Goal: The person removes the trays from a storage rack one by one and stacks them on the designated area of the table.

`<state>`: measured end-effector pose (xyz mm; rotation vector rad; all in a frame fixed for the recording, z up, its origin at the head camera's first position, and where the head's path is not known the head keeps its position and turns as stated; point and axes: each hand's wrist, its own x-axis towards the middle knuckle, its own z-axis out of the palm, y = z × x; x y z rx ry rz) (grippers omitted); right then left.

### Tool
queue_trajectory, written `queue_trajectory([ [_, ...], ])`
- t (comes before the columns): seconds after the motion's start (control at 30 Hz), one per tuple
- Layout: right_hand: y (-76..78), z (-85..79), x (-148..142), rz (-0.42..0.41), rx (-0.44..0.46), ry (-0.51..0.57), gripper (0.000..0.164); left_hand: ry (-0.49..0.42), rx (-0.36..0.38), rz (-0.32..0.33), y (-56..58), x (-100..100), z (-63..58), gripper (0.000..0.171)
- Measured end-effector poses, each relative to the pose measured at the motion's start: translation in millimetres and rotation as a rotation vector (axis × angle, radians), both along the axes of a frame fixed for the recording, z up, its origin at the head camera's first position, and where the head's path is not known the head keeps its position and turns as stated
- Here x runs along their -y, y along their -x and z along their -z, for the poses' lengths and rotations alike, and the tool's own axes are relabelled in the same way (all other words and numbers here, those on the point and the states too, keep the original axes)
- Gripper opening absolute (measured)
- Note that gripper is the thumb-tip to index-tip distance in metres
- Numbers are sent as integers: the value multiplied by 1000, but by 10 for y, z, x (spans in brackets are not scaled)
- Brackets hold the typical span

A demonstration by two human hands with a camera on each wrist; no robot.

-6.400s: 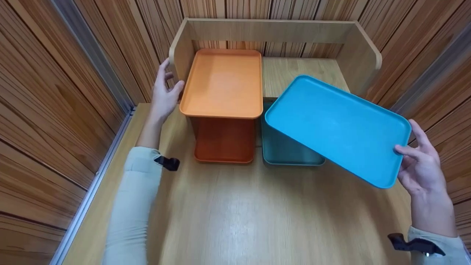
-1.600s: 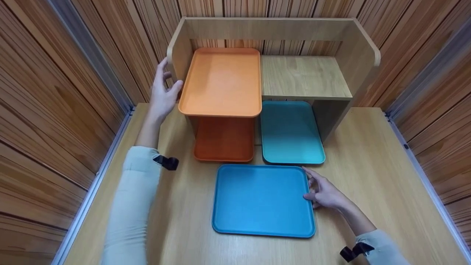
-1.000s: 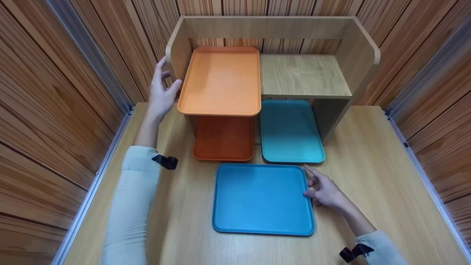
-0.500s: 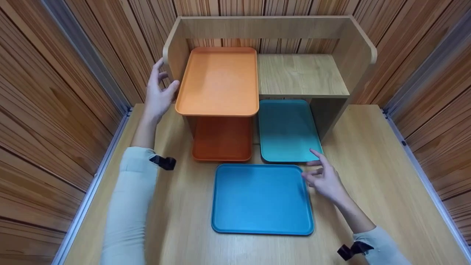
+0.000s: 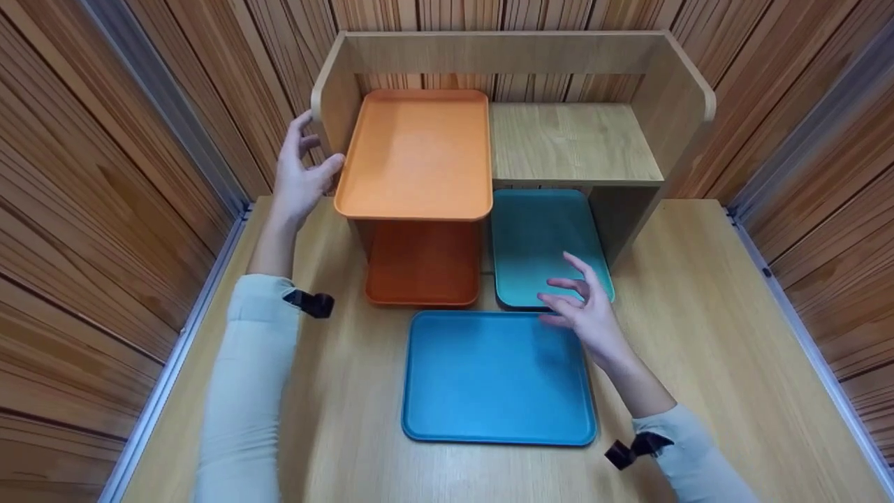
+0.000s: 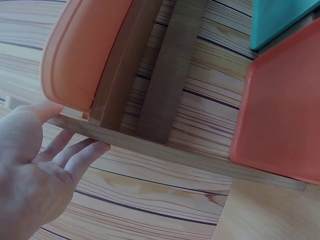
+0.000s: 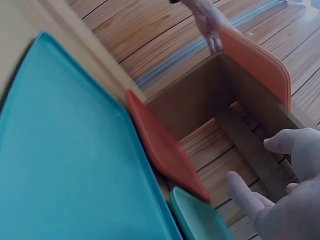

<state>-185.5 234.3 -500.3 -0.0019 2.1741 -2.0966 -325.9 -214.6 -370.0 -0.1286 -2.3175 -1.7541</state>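
My left hand (image 5: 299, 180) holds the left side panel of a small wooden shelf (image 5: 580, 143). In the left wrist view the thumb lies on one face of that panel (image 6: 165, 153) and the fingers on the other. An orange tray (image 5: 417, 155) rests on the upper left of the shelf, jutting past its front. Below it is a red-orange tray (image 5: 423, 269), and a teal tray (image 5: 538, 223) lies at lower right. My right hand (image 5: 592, 314) hovers with spread fingers over the teal tray's front part, holding nothing. The blue tray (image 5: 497, 384) lies crosswise on the tabletop before the shelf.
Wood-patterned walls (image 5: 91, 175) enclose the table (image 5: 705, 335) at the back and both sides. Metal strips (image 5: 810, 328) run along the table's left and right edges. The shelf's right side panel (image 5: 674, 105) stands upright at the right.
My right hand brought the blue tray down onto the table, let go of its right edge, then rose and moved left toward the shelf. The left hand stays at the side panel.
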Motion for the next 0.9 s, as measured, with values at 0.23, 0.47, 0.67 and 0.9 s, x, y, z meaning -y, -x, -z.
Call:
queue_trajectory([
  [0.23,119,-81,217,12,-12,168,81,1,20,9,19,-18,4,77],
  [0.47,186,-243,493,31,-40,291,84,49,-24,-19,12,-3,-1,75],
  [0.67,252,-347,690,41,-45,354,87,75,-66,-24,20,-2,14,77],
  [0.9,295,-451,865,26,-51,416,88,88,-37,-11,25,-13,30,79],
])
